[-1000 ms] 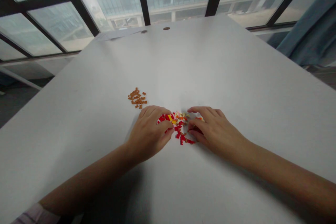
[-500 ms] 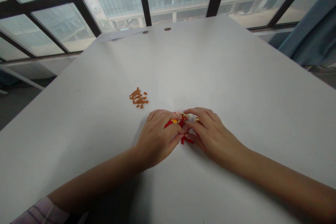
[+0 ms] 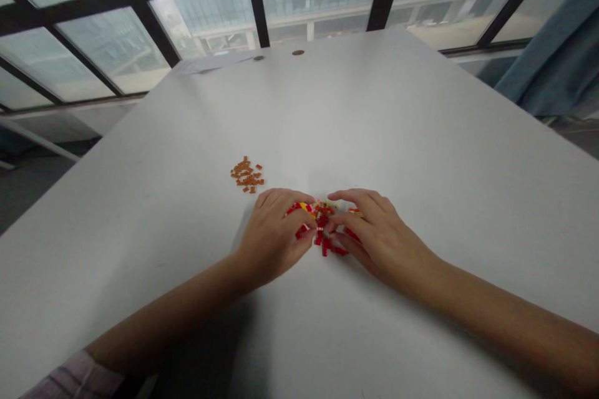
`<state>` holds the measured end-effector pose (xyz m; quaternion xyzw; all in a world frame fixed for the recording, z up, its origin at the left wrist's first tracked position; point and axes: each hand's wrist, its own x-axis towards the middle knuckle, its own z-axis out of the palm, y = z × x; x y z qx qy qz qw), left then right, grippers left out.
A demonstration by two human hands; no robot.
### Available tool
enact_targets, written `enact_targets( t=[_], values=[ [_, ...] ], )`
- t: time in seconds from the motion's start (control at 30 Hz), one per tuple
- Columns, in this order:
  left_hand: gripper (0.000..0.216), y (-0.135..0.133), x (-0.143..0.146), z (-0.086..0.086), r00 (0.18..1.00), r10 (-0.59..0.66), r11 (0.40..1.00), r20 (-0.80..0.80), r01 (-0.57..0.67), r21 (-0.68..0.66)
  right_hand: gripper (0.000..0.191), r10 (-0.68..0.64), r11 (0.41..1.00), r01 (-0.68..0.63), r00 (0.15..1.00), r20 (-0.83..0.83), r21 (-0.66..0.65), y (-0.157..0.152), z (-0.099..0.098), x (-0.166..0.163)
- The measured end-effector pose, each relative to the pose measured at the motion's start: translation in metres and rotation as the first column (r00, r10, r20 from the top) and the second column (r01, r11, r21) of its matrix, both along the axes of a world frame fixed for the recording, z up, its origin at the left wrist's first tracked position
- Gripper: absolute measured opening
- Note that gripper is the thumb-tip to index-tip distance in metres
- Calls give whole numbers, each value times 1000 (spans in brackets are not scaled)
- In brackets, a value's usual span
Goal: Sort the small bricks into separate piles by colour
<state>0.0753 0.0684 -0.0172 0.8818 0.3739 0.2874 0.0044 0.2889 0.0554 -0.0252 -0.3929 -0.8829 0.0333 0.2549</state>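
A small heap of tiny red, yellow and orange bricks (image 3: 322,224) lies on the white table (image 3: 374,112) in front of me. My left hand (image 3: 271,237) rests on the heap's left side, fingers curled over the pieces. On the right side sits my right hand (image 3: 374,234), its fingers bent and its fingertips among the bricks. The two hands nearly touch over the heap and hide part of it. I cannot make out whether either hand pinches a single piece. A separate little pile of brown-orange bricks (image 3: 247,174) sits up and to the left of my left hand.
Two small round brown caps (image 3: 297,52) sit near the table's far edge, beside a sheet of paper (image 3: 210,62). Large windows with dark frames stand behind the table. A blue curtain (image 3: 552,62) hangs at the right.
Both hands closed in on the mixed heap and gathered it tighter, then eased apart a little, so more bricks show between them now. The brown-orange pile has not moved.
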Motion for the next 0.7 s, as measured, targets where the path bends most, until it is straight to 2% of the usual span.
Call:
enact_targets(
  t=[0.13, 0.23, 0.33, 0.47, 0.57, 0.63, 0.7],
  values=[
    [6, 25, -31, 0, 983, 183, 981, -15, -181, 71, 11, 8, 1000, -8, 1000, -3, -28, 2, 0, 4],
    [4, 43, -57, -3, 939, 344, 932, 3, -342, 124, 13, 28, 997, -30, 999, -23, -75, 3, -2, 7],
    [5, 52, -73, -9, 903, 428, 897, -40, -419, 144, 13, 25, 996, -28, 999, -34, -85, 3, -3, 10],
    [5, 55, -79, -14, 883, 466, 881, -57, -457, 125, 17, 22, 997, -26, 999, -47, -69, 4, -4, 12],
    [5, 51, -73, -12, 885, 465, 881, -20, -461, 105, 20, 26, 995, -30, 999, -43, -96, 4, -4, 12],
    [5, 43, -63, -7, 920, 393, 917, -4, -391, 80, 21, 26, 992, -33, 998, -60, -118, 4, -4, 12],
    [7, 29, -47, -2, 968, 250, 968, -4, -249, 40, 18, 25, 991, -37, 995, -97, -132, 3, -3, 10]
  ],
)
